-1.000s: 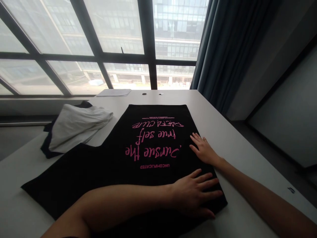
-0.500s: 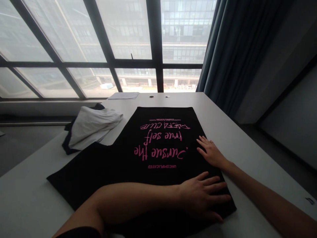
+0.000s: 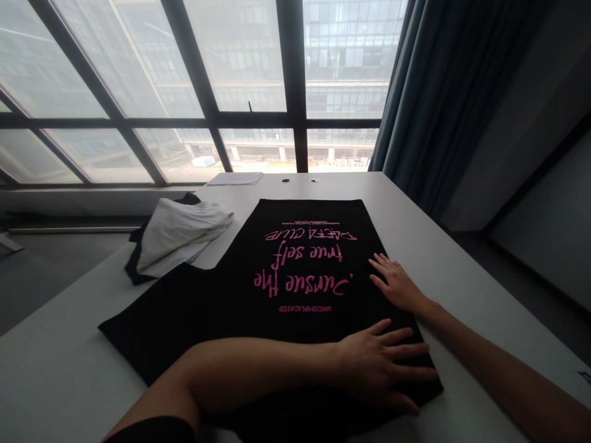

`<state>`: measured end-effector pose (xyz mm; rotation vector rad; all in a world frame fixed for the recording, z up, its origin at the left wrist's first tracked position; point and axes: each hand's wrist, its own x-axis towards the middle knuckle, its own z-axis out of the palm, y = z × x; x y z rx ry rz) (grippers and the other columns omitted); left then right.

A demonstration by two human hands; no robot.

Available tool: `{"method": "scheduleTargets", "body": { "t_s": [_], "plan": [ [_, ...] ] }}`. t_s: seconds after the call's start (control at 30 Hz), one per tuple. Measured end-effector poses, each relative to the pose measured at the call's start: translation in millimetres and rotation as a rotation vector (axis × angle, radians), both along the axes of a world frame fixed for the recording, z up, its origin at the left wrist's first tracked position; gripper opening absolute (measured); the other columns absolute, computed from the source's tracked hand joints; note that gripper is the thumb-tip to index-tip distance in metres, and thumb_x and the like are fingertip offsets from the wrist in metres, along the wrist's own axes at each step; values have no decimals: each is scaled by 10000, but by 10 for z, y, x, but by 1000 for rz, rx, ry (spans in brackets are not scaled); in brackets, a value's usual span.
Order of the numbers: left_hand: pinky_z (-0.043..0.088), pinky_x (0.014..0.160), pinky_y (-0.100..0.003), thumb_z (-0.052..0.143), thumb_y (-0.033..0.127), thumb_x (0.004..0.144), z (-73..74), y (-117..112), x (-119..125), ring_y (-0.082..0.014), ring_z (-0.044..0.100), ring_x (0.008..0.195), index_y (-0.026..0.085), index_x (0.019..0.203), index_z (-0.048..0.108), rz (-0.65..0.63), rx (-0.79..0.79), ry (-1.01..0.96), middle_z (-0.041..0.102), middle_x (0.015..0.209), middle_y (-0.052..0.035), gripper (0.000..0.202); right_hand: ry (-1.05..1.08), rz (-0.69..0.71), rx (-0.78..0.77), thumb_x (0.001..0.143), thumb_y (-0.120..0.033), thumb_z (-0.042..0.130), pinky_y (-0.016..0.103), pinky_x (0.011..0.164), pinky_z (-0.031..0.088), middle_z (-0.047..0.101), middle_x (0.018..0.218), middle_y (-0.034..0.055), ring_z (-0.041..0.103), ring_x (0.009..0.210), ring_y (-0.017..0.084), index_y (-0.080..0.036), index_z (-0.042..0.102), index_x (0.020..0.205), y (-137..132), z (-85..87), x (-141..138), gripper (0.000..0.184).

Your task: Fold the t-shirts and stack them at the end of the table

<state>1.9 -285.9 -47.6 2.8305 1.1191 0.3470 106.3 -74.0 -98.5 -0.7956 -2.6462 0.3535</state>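
A black T-shirt point(image 3: 221, 301) with pink lettering lies spread on the white table point(image 3: 443, 258), its print upside down to me. My left hand point(image 3: 381, 366) reaches across and lies flat, fingers spread, on the shirt's near right corner. My right hand point(image 3: 397, 283) rests flat with fingers stretched out on the shirt's right edge, a little farther from me. Neither hand holds anything. A sleeve of the shirt sticks out to the left.
A crumpled white garment point(image 3: 182, 231) lies over dark cloth at the table's left side. A sheet of paper point(image 3: 235, 178) and two small round holes sit near the far edge by the window. A blue-grey curtain point(image 3: 429, 104) hangs at the right.
Both hands stay flat on the shirt's right side, barely shifting along the cloth. The view has turned slightly left, so everything sits a little farther right in the picture.
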Motion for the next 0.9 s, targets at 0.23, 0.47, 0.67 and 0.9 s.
{"method": "scheduleTargets", "body": {
  "t_s": [0.23, 0.47, 0.67, 0.9],
  "plan": [
    [186, 1229, -503, 464, 570, 1002, -4, 0, 4, -289, 220, 1522, 281, 1565, 346, 8, 14, 12, 258, 1653, -29, 644, 128, -14, 29, 992, -397, 473, 611, 1188, 261, 249, 1652, 102, 243, 1514, 315, -277, 301, 1578, -84, 124, 4, 623],
    [239, 1215, -508, 461, 566, 1004, -18, 5, 4, -291, 253, 1512, 273, 1541, 398, -5, 60, 22, 292, 1641, -31, 615, 95, 117, 132, 1009, -388, 444, 578, 1218, 208, 266, 1648, 68, 207, 1527, 273, -279, 267, 1590, -128, 228, -6, 618],
    [237, 1215, -510, 463, 567, 1003, -20, 7, 7, -285, 241, 1516, 268, 1539, 399, -3, 54, 21, 278, 1646, -33, 617, -73, 128, 93, 1016, -414, 431, 563, 1206, 252, 373, 1596, 82, 308, 1492, 265, -237, 412, 1528, -51, 77, -21, 542],
    [227, 1219, -515, 475, 559, 1001, -27, 12, 7, -286, 233, 1518, 252, 1560, 357, 1, 15, -6, 292, 1640, -38, 648, 214, 154, 54, 996, -350, 486, 589, 1208, 242, 447, 1557, 101, 370, 1461, 301, -227, 546, 1433, -185, 287, 4, 457]
  ]
}}
